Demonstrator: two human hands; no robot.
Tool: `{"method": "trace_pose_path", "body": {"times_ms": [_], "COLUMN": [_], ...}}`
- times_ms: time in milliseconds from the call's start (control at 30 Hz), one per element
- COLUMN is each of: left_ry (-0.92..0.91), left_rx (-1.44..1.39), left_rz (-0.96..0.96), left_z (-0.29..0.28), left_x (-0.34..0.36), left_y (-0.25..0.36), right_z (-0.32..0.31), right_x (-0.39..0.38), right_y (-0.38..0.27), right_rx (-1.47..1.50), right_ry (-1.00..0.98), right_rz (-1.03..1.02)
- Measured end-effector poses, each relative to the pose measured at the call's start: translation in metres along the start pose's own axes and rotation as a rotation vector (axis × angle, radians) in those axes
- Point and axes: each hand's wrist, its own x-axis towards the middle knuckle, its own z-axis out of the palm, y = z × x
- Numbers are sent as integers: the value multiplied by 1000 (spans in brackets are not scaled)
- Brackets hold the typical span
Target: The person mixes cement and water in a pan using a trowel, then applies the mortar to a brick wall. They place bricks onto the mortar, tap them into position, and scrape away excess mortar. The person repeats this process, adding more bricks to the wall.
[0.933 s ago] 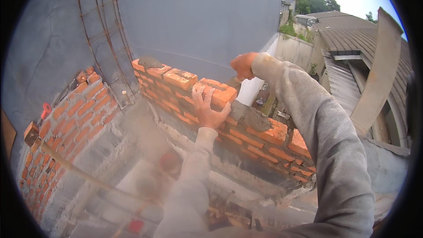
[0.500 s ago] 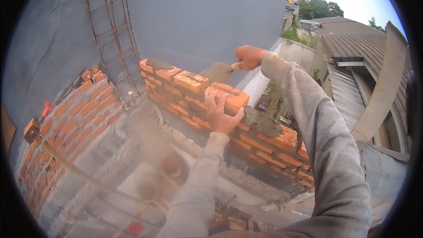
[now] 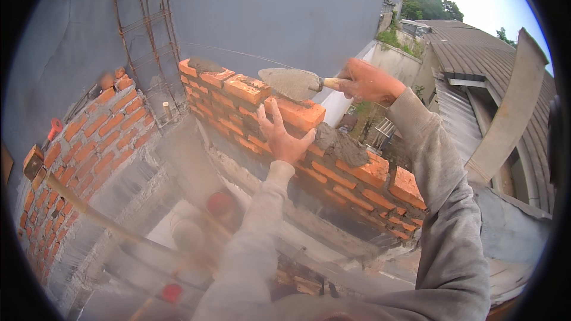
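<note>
My left hand [image 3: 286,142] spans the near face of an orange brick [image 3: 301,114] on top of a low brick wall [image 3: 330,179]. Its fingertips rest at the brick's left part and the thumb lies near the right end. A pointed trowel [image 3: 288,81] is in my right hand [image 3: 370,81], wrapped round its handle. The mortar-smeared blade points left, just above and behind the brick. Wet grey mortar [image 3: 346,147] lies to the right of that brick, and another brick [image 3: 245,88] sits to its left in the same course.
Thin string [image 3: 238,53] runs above the wall toward a rusty rebar cage [image 3: 146,18] by the grey wall [image 3: 267,6]. Another brick wall [image 3: 98,134] rises at left. A wooden-handled tool [image 3: 101,226] crosses the lower left. Blurred buckets [image 3: 220,202] stand below. Roofs [image 3: 470,53] lie beyond.
The trowel has risen from behind the wall and its blade now shows above the brick. My left hand has slid slightly down the brick's near face. The view has shifted a little.
</note>
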Motion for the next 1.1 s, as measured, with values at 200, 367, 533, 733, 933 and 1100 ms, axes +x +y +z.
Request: {"method": "trace_pose_path", "body": {"times_ms": [200,367,533,733,933,1100], "left_ry": [-4,168,147,67,-201,-969], "left_rx": [-245,-454,-412,-271,245,401], "left_rz": [-169,-285,-402,-218,264,273], "left_z": [10,-9,-16,3,-29,-48], "left_x": [-7,-47,-87,-36,36,139], "left_y": [3,-20,-17,15,7,14], "right_z": [0,23,72,159,178,144], "right_x": [-43,-84,-137,-176,-188,-158], "right_y": [18,24,12,-22,-24,-5], "right_rx": [433,930,963,971,1215,1027], "right_ry": [-249,-77,196,602,860,1071], "right_rz": [61,-27,-19,-52,-41,-155]}}
